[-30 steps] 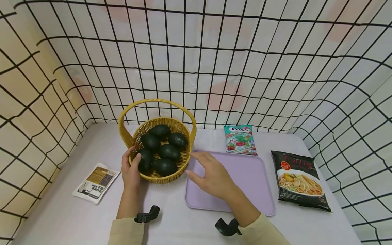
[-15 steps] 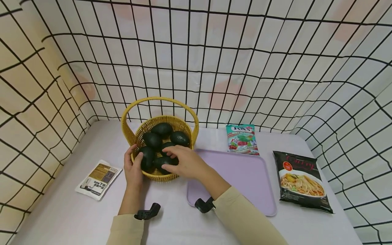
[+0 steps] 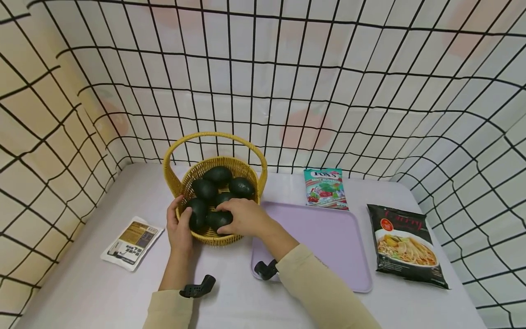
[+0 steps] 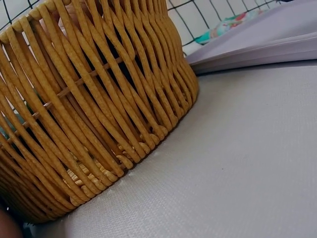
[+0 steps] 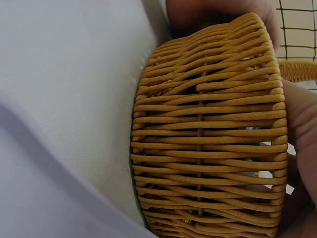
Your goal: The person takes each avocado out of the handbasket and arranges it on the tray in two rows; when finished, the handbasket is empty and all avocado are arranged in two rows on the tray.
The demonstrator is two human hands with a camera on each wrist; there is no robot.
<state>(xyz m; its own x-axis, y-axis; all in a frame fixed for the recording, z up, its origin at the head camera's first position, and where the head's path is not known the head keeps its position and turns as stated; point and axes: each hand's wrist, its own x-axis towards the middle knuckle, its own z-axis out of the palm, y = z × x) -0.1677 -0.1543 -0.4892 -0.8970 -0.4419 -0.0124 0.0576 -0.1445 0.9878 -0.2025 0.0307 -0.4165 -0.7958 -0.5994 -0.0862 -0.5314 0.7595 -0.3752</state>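
A yellow woven basket (image 3: 223, 239) with a tall handle holds several dark green avocados (image 3: 204, 188). My left hand (image 3: 179, 230) grips the basket's left rim, thumb over the inside and fingers along the outer wall. Reaching over the front right rim, my right hand (image 3: 248, 217) pinches the front avocado (image 3: 216, 220) between thumb and fingers, low inside the basket. Basket slats (image 4: 99, 99) fill much of the left wrist view. In the right wrist view, part of my right hand (image 5: 303, 111) shows beyond the rim, and the basket wall hides the avocado.
A lilac tray (image 3: 320, 246) lies just right of the basket, under my right forearm. Behind it is a Fox's candy bag (image 3: 326, 188); a black noodle packet (image 3: 407, 244) lies at the right. A white-and-brown pouch (image 3: 132, 243) is at the left. Black wire mesh (image 3: 269, 97) encloses the table.
My right hand has moved left from beside the basket's right rim into the basket and closed on the front avocado. The left hand keeps its hold on the rim.
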